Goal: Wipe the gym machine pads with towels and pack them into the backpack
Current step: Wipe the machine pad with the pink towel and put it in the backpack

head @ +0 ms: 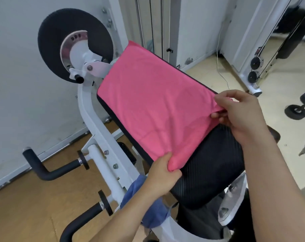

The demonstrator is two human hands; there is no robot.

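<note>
Landmark: black pad (211,173) of the white-framed gym machine (95,123), tilted, mid-frame.

Left of pad: grey wall, wood floor (26,206). Black handles (48,170) stick out from the frame, low left. Up-left of the pad, a big black round disc (61,32) on a white pivot.

On pad: pink towel (148,102) spread flat, covers the upper part of the pad; lower end of the pad is bare, ribbed black surface showing.

Left hand (163,175) at the towel's near-left corner, at the pad's left edge. Fingers curled, pinching the bunched corner.

Just left of and below the pad: blue towel (148,205) draped over the frame, partly hidden under the left forearm.

Right hand (240,116) at the towel's near-right corner, at the pad's right edge. Thumb and fingers pinch a fold of the fabric, lifting it slightly off the pad.

Right of pad: light floor, a black dumbbell (300,105) lying on it. Further back, a white cable machine with black pulleys (254,69) and a mirror. Thin cable runs along the floor behind the pad.

Backpack: can't see it.
</note>
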